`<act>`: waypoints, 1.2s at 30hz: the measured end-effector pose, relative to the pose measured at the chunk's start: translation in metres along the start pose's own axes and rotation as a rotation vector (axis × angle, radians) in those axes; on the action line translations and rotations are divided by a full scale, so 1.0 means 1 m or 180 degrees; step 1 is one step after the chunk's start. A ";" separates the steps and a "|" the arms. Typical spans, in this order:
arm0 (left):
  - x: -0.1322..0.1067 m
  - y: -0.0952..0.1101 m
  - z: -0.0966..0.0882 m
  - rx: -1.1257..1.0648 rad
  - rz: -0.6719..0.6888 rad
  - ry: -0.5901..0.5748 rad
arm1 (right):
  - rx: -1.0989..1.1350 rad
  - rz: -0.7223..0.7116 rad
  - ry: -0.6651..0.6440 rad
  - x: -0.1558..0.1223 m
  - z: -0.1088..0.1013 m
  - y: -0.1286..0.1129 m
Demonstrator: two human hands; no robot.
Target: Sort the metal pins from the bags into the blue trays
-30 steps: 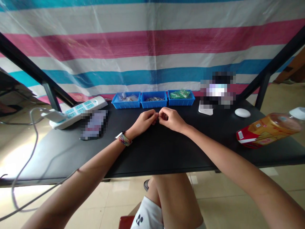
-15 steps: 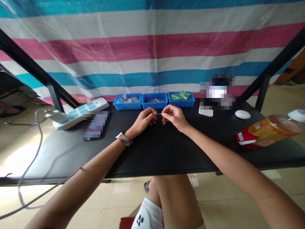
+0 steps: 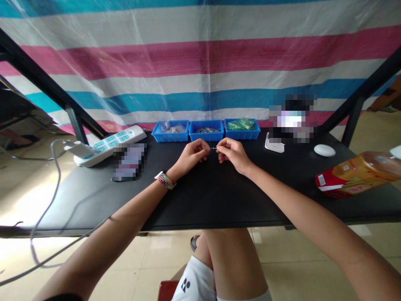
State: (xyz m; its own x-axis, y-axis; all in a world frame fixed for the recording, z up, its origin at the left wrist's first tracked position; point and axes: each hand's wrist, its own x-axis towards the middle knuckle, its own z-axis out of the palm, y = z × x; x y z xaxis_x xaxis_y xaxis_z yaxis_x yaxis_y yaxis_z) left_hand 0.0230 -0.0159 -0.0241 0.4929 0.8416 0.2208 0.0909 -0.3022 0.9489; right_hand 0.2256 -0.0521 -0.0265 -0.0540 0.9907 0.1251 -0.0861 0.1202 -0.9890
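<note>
A thin silvery metal rod [image 3: 213, 148] spans the small gap between my hands, too small for its exact kind to be told. Thumb and fingers of my left hand [image 3: 194, 154] pinch its left end. The right end sits in the closed fingertips of my right hand [image 3: 233, 154]. Just behind my hands stand three blue trays in a row. Slender metal pieces lie in the middle tray [image 3: 206, 137]. The left tray [image 3: 171, 137] contains small clear plastic bags, and the right tray [image 3: 242, 134] green packets.
At left on the black table [image 3: 206, 200] are a white power strip [image 3: 109, 144] with a plugged-in cable and a blurred phone [image 3: 130, 163]. On the right lie a white flat item [image 3: 274, 144], a white oval case [image 3: 324, 150] and a drink bottle [image 3: 354, 173]. A striped sheet [image 3: 203, 58] hangs behind.
The view has shifted slightly, so the table items appear a little further right. My hands keep their pinch on the metal rod, with little visible movement.
</note>
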 end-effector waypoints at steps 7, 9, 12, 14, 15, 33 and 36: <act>0.001 0.003 0.000 0.0099 -0.0206 0.0076 | -0.0096 -0.0295 0.0077 -0.001 0.001 -0.002; 0.000 0.004 0.001 0.0064 -0.0168 0.0119 | -0.0149 -0.0326 0.0080 -0.001 0.001 -0.003; 0.000 0.005 0.001 -0.0017 -0.0101 0.0165 | -0.0132 -0.0271 0.0086 -0.002 0.001 -0.003; 0.000 0.006 0.001 -0.0052 -0.0047 0.0203 | -0.0045 -0.0180 0.0093 -0.003 0.001 -0.004; 0.000 0.007 0.001 -0.0059 -0.0025 0.0222 | 0.0010 -0.0132 0.0098 -0.003 0.001 -0.004; 0.002 0.005 -0.003 -0.0189 -0.0091 0.0479 | -0.0533 -0.0190 0.0288 0.068 -0.010 -0.028; 0.002 0.003 -0.006 -0.0058 -0.0128 0.0426 | -0.1324 -0.0352 0.0434 0.072 -0.028 -0.038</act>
State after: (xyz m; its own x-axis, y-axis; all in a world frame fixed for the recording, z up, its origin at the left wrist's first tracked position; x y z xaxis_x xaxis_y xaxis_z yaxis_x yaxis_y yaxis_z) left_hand 0.0191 -0.0122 -0.0190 0.3694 0.9053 0.2096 0.0920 -0.2600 0.9612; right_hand 0.2529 0.0168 0.0181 0.0670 0.9665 0.2478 0.3246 0.2137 -0.9214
